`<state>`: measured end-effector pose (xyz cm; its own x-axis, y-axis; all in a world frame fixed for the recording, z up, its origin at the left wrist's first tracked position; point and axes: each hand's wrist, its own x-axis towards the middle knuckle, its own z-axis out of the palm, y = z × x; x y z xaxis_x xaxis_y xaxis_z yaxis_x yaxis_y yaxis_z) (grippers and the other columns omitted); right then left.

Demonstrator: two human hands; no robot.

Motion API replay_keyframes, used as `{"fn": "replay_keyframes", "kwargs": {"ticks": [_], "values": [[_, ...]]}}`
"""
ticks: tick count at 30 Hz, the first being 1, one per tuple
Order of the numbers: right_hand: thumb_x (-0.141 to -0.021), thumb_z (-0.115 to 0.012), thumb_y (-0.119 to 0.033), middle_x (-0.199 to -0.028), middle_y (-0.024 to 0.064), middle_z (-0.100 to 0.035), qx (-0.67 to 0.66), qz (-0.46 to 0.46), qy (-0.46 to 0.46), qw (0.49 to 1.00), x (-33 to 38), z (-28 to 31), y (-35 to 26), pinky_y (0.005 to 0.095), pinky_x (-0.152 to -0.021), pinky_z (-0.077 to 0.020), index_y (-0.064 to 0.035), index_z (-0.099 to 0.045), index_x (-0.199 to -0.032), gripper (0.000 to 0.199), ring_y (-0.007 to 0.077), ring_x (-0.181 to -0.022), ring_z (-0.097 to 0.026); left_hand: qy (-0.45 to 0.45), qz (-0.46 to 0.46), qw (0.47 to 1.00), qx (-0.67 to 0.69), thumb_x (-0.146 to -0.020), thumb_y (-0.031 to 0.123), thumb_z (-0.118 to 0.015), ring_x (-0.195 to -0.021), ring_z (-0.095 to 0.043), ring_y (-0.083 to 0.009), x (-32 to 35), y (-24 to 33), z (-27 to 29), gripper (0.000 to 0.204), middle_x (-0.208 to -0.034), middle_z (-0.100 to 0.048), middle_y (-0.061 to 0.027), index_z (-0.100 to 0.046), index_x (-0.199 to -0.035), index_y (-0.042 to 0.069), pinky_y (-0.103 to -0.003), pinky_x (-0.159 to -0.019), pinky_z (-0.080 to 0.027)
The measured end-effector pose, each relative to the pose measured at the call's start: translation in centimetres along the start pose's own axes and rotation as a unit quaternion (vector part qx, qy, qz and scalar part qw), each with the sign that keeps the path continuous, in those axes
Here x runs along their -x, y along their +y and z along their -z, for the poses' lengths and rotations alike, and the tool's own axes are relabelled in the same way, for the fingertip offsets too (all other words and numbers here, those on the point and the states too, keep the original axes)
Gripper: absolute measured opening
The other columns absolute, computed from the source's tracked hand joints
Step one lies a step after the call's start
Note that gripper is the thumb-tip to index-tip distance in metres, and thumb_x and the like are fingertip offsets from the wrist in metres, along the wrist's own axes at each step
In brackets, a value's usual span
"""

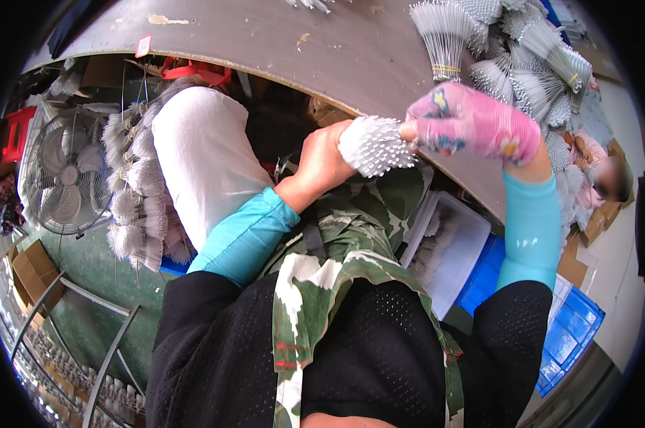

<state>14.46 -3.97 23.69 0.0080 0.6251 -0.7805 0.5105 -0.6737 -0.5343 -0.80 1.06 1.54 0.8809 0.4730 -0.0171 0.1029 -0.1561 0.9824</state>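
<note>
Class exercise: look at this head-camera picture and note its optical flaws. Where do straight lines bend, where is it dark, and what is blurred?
Head view: strong fisheye; the brown table edge curves into an arc, and the corners are black vignette. Light is even daylight with soft shadows. The left hand and gloved right hand on the white spiky bundle are sharp; the person at far right is blurred.

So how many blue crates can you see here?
2: one blue crate under the clear lidded bin by the right arm, another further right on the floor. Others may be hidden.

Bare left hand gripping white bristly bundle, pink-gloved right hand pinching it
</note>
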Motion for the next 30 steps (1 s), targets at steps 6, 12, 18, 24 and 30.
{"fn": "replay_keyframes", "kwargs": {"ticks": [6, 12, 18, 24, 30], "values": [[-0.087, -0.057, -0.039, -0.069, 0.0192, -0.06, 0.129, -0.008, 0.08, 0.988, -0.5, -1.2, 2.8, 0.0376, -0.067, -0.0455, 0.0013, -0.064, -0.08, 0.042, 0.0318, -0.066, -0.055, -0.026, -0.031, 0.999, -0.012, -0.066, 0.04, -0.078, -0.086, -0.063, -0.035, -0.2, -2.4, -1.4, 0.043, -0.088, -0.067, -0.0158, -0.069, -0.092, 0.007, -0.037, -0.071, -0.051], [-0.089, -0.057, -0.036, -0.057, 0.0137, -0.048, 0.145, 0.006, 0.11, 0.983, -1.7, -1.8, 2.6, 0.0371, -0.057, -0.0381, 0.0025, -0.059, -0.072, 0.042, 0.0248, -0.055, -0.04, -0.045, 0.01, 0.998, -0.039, -0.068, 0.038, -0.077, -0.084, -0.062, -0.0365, -0.2, -3.2, -1.1, 0.039, -0.085, -0.066, -0.0176, -0.069, -0.089, 0.006, -0.039, -0.07, -0.05], [-0.088, -0.058, -0.037, -0.065, 0.0174, -0.056, 0.209, 0.095, 0.109, 0.967, -2.2, -1.2, 2.5, 0.0376, -0.06, -0.0418, 0.0027, -0.061, -0.076, 0.041, 0.0296, -0.06, -0.05, -0.045, 0.021, 0.998, -0.045, -0.068, 0.034, -0.076, -0.082, -0.062, -0.0368, -0.1, -1.9, -0.4, 0.034, -0.082, -0.066, -0.0176, -0.069, -0.086, 0.006, -0.04, -0.068, -0.05], [-0.086, -0.06, -0.039, -0.076, 0.02, -0.062, 0.256, 0.026, 0.096, 0.961, -2.4, -1.1, 2.0, 0.038, -0.067, -0.0459, 0.0016, -0.066, -0.086, 0.041, 0.0324, -0.072, -0.06, -0.036, 0.028, 0.999, -0.028, -0.069, 0.03, -0.075, -0.081, -0.062, -0.0366, -0.2, -1.3, -0.2, 0.03, -0.081, -0.065, -0.0174, -0.068, -0.086, 0.007, -0.04, -0.068, -0.05], [-0.087, -0.059, -0.038, -0.071, 0.0207, -0.06, 0.227, 0.004, 0.062, 0.972, -2.5, -1.4, 1.7, 0.0391, -0.066, -0.0452, 0.0024, -0.065, -0.082, 0.041, 0.0337, -0.07, -0.059, -0.035, 0.026, 0.999, 0.016, -0.07, 0.024, -0.074, -0.083, -0.062, -0.0362, -0.1, -1.5, 0.3, 0.027, -0.083, -0.065, -0.0171, -0.067, -0.09, 0.007, -0.04, -0.069, -0.05]]}}
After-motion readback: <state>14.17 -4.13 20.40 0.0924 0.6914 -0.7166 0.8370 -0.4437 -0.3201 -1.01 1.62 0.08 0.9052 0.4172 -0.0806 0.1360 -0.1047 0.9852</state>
